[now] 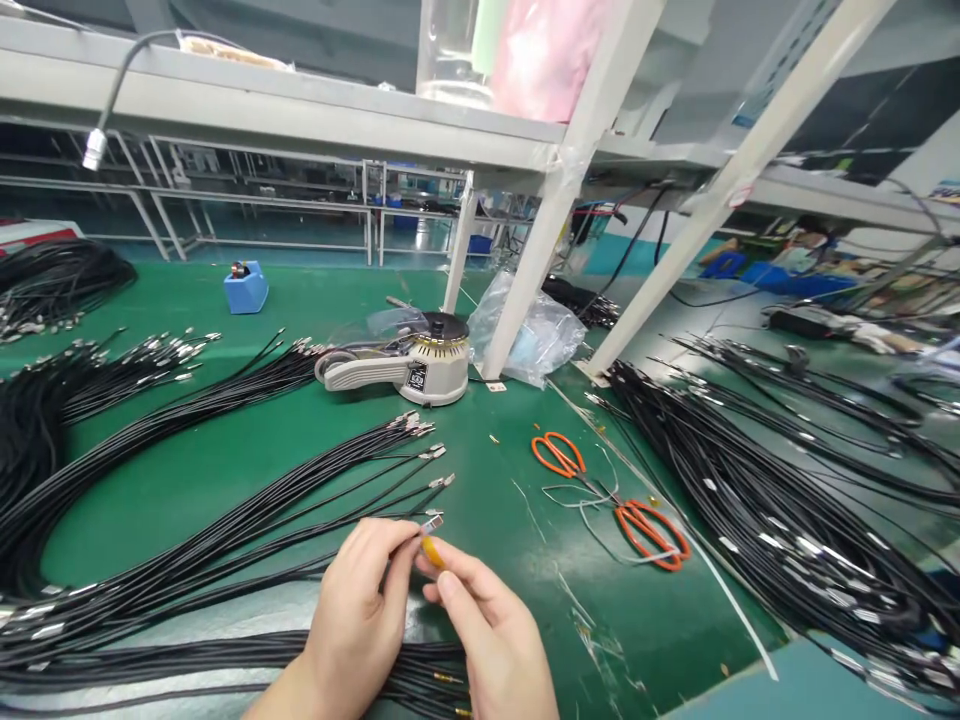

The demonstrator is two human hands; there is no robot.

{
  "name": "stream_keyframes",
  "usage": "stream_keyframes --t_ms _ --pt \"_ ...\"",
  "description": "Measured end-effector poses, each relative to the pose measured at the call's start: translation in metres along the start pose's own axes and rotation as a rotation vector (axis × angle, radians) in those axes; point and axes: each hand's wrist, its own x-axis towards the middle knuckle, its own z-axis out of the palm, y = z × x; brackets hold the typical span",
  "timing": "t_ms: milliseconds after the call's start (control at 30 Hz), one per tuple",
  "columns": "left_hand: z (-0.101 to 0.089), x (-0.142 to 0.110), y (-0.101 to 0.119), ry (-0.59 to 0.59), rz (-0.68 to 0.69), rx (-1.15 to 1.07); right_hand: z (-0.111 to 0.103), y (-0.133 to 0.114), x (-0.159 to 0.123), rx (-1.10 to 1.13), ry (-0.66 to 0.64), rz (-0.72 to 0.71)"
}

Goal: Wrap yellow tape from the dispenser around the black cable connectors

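My left hand point(360, 610) pinches a thin black cable just behind its metal terminal end point(432, 523). My right hand point(487, 630) meets it from the right, its fingertips closed on a small piece of amber tape point(433, 551) at the cable tip. Both hands hover low over the green mat point(247, 460) near the front edge. A fan of black cables with metal ends point(315, 500) spreads out to the left of my hands. More black cables lie under my wrists.
A grey tape dispenser point(420, 362) stands mid-table. Two orange scissors point(559, 453) point(651, 532) lie to the right with wire scraps. A large cable bundle point(757, 500) fills the right side, more bundles point(45, 420) the left. White frame posts point(547, 230), a plastic bag point(536, 335) and a blue box point(245, 287) stand behind.
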Motion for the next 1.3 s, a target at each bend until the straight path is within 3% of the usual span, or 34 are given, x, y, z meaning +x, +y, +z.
stream_keyframes --t_ms 533,1300 --pt "-0.005 0.003 -0.003 0.031 0.322 0.024 0.012 -0.005 -0.001 0.007 0.106 -0.026" --pt "-0.004 0.001 -0.007 0.035 0.298 0.032 0.01 -0.008 -0.002 -0.052 0.082 -0.03"
